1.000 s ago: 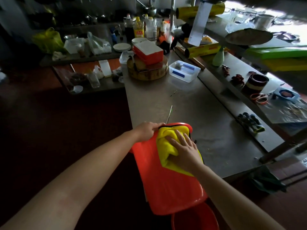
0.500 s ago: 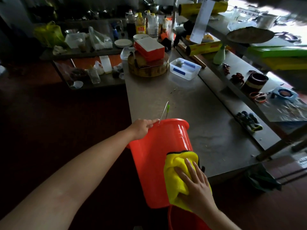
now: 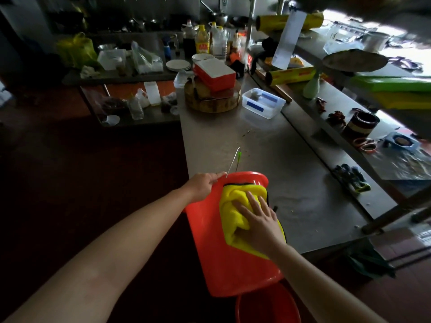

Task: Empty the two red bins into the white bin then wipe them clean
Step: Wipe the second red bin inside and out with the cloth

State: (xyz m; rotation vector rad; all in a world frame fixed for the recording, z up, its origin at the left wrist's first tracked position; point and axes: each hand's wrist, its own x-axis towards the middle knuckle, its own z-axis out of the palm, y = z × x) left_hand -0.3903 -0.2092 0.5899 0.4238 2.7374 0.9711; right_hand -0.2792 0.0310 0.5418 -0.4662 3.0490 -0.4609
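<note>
Dim kitchen light falls on a long steel worktop (image 3: 268, 159) with a dull brushed sheen and a few crumbs, and the work goes on at its near corner.

The fingers (image 3: 253, 201) of the right hand (image 3: 258, 220) lie straight and spread, pressing a yellow cloth (image 3: 233, 206) flat against the outside wall of a red bin (image 3: 228, 264). They curl round nothing and only bear down. The left hand (image 3: 205, 185) grips the bin's far rim, thumb on top, steadying it.

Half a second ago the cloth and right hand sat low on the wall, near the base. A second ago they were up by the rim, where they are again now. That looks like long back-and-forth strokes, so the wiping stage is under way on this bin and its emptying seems done.

The cloth is thick, soft and bunched into folds, with a dark edge showing. The bin is smooth, glossy plastic, a tapered round tub lying tilted with its mouth away from the person. A thin wire handle (image 3: 234, 159) stands up from the rim. Whether the bin rests on the worktop edge I cannot tell.

A second red bin (image 3: 268, 306), equally glossy, sits just below the base of the first, only its rounded rim in view.
</note>
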